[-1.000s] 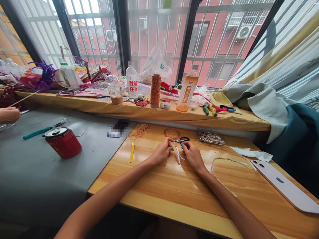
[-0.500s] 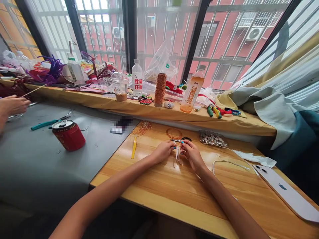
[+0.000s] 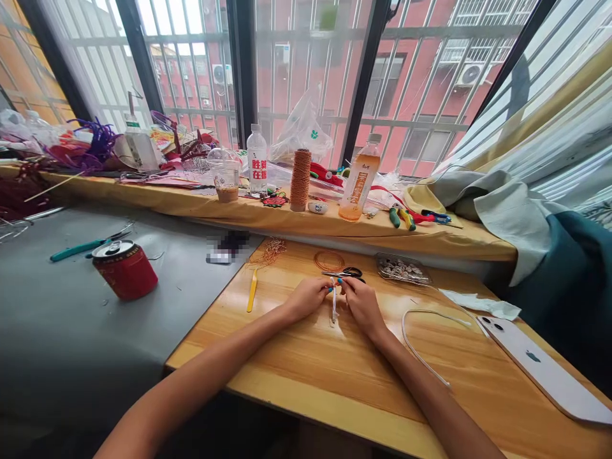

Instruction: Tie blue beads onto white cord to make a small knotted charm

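Observation:
My left hand point(image 3: 310, 298) and my right hand point(image 3: 362, 301) meet over the middle of the wooden table point(image 3: 287, 357). Between their fingertips they pinch a small piece with orange wire, from which a white cord point(image 3: 334, 305) hangs down. Just behind the fingers lie black-handled scissors point(image 3: 352, 272) and a coil of copper-coloured wire point(image 3: 328, 260). A yellow stick tool point(image 3: 252, 290) rests to the left, near a tangle of thin threads point(image 3: 273, 250).
A red can point(image 3: 125, 269) and teal pliers point(image 3: 79, 248) stand and lie on the grey table at left. To the right are a phone point(image 3: 540, 363), a looped white cord point(image 3: 421, 347) and a plastic tray point(image 3: 402, 268). Bottles line the sill point(image 3: 268, 220).
The view has shifted slightly. My right fingers have closed in beside my left ones at the top of the white cord. Another person's hand at the far left has gone out of view.

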The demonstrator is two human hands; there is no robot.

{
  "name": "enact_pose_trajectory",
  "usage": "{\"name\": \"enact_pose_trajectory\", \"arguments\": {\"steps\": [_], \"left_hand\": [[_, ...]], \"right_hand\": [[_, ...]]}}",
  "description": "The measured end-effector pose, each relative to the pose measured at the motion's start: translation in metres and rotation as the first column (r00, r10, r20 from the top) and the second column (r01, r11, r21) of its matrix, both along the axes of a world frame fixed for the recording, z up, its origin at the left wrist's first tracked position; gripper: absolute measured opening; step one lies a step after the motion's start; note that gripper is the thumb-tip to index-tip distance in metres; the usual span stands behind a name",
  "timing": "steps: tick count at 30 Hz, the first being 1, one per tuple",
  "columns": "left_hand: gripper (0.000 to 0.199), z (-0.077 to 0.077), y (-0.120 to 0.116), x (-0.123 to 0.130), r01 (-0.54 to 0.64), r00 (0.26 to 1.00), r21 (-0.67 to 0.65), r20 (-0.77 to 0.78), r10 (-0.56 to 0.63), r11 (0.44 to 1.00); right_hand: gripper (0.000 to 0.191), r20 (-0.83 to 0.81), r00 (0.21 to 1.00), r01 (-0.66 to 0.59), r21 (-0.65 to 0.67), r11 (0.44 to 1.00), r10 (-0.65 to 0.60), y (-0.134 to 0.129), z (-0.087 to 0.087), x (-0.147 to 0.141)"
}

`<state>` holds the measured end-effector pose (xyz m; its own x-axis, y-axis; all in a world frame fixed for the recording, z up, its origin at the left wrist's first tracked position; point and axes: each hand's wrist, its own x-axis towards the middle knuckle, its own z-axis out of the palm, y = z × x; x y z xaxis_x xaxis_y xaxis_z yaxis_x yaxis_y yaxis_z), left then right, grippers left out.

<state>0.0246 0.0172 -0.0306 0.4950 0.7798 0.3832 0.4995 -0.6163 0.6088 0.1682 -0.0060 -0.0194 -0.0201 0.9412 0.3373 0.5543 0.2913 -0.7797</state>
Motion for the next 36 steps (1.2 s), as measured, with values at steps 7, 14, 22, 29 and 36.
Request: {"name": "enact_pose_trajectory", "arguments": {"steps": [7, 14, 22, 29, 36], "left_hand": [[0.027, 0.002, -0.004, 0.002, -0.072, 0.982, 0.102, -0.166, 0.089, 0.992], [0.027, 0.010, -0.010, 0.001, -0.011, 0.995, 0.040, -0.103, 0.015, 0.999], [0.023, 0.014, -0.012, 0.001, 0.026, 0.996, -0.200, 0.090, -0.008, 0.980], [0.021, 0.012, -0.005, -0.004, 0.328, 0.924, -0.569, 0.360, -0.130, 0.755], [0.028, 0.023, -0.010, -0.009, 0.474, 0.822, -0.588, 0.562, -0.091, 0.655]], "right_hand": [[0.026, 0.708, 0.667, 0.076, 0.245, 0.967, -0.231, -0.004, 0.002, -0.001], [0.027, 0.816, 0.498, -0.043, 0.361, 0.932, -0.293, -0.002, -0.002, 0.002], [0.028, 0.764, 0.587, -0.073, 0.380, 0.922, -0.268, -0.002, 0.001, 0.011], [0.026, 0.056, 0.993, -0.105, 0.010, 0.994, 0.104, 0.002, 0.001, 0.014], [0.025, -0.661, 0.749, -0.170, -0.234, 0.957, -0.029, -0.002, -0.002, 0.001]]}}
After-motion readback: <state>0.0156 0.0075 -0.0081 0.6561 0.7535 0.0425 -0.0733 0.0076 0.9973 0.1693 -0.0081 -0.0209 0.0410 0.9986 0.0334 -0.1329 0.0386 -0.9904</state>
